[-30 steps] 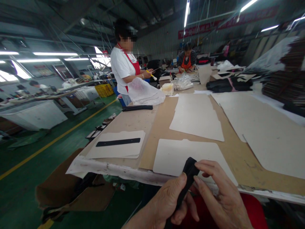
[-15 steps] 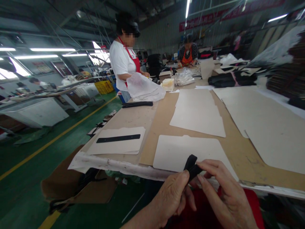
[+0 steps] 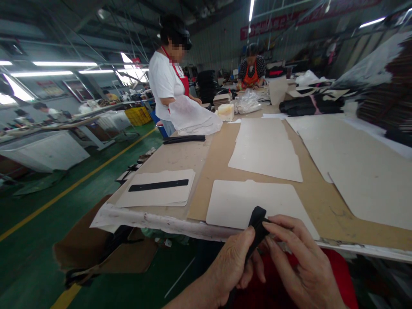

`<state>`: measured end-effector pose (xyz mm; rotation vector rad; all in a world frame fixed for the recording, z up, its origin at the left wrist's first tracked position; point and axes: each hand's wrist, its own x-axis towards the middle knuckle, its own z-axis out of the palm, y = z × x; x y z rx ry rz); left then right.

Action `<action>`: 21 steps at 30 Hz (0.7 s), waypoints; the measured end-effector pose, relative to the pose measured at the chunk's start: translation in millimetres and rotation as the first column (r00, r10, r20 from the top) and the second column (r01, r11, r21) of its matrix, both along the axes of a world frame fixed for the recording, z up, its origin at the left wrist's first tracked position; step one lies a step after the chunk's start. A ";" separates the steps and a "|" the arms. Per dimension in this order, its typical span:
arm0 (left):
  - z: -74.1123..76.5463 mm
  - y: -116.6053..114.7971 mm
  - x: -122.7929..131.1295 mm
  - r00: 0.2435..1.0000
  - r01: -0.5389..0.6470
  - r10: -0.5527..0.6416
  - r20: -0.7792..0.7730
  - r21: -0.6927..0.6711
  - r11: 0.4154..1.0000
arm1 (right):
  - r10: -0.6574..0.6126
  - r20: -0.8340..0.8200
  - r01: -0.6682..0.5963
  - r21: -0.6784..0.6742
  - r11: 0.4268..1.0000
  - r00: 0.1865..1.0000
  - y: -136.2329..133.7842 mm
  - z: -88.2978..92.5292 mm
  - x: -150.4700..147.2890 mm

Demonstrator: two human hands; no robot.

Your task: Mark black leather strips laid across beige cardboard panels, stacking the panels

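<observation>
Between my hands, over the table's front edge, is a black strip (image 3: pixel 258 216) that looks folded or doubled. My left hand (image 3: pixel 232 259) is closed on it, thumb pressed along its side. The fingertips of my right hand (image 3: pixel 301 257) pinch its right edge, with thumb and index finger close together. Just beyond lies a pale board (image 3: pixel 254 199) with rounded corners. To the left, another black strip (image 3: pixel 159 185) rests flat on a small stack of pale boards (image 3: pixel 174 198). The lower end of the held strip is hidden behind my left hand.
More pale boards (image 3: pixel 264 148) and large sheets (image 3: pixel 360 159) cover the table's middle and right. Black strips (image 3: pixel 184 139) lie at its left edge near a plastic sheet (image 3: pixel 193 118). A co-worker (image 3: pixel 165 77) stands there. Below left sits a cardboard box (image 3: pixel 128 257).
My right fingertips have shifted slightly left, and the two parts of the black strip now lie closer together. The view has turned a little; the boards stay put.
</observation>
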<state>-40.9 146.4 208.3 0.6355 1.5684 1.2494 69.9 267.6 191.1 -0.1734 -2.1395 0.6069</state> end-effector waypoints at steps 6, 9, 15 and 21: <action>-1.4 -1.1 -1.0 0.999 -0.038 0.038 -0.029 0.000 0.999 | 0.027 0.009 -0.027 -0.017 0.999 1.000 1.1 1.7 -2.2; -4.1 -0.4 -2.1 0.999 -0.046 0.046 -0.018 -0.011 0.999 | 0.034 0.018 -0.034 -0.011 0.999 0.999 2.5 0.8 -2.1; -12.7 0.9 -1.0 0.996 -0.049 0.047 -0.075 -0.030 0.998 | 0.030 -0.013 -0.030 -0.015 0.999 0.999 0.7 1.5 0.9; -11.3 0.2 0.6 0.997 -0.042 0.039 -0.065 -0.050 0.998 | 0.030 -0.013 -0.030 -0.035 0.999 0.999 0.7 2.6 2.9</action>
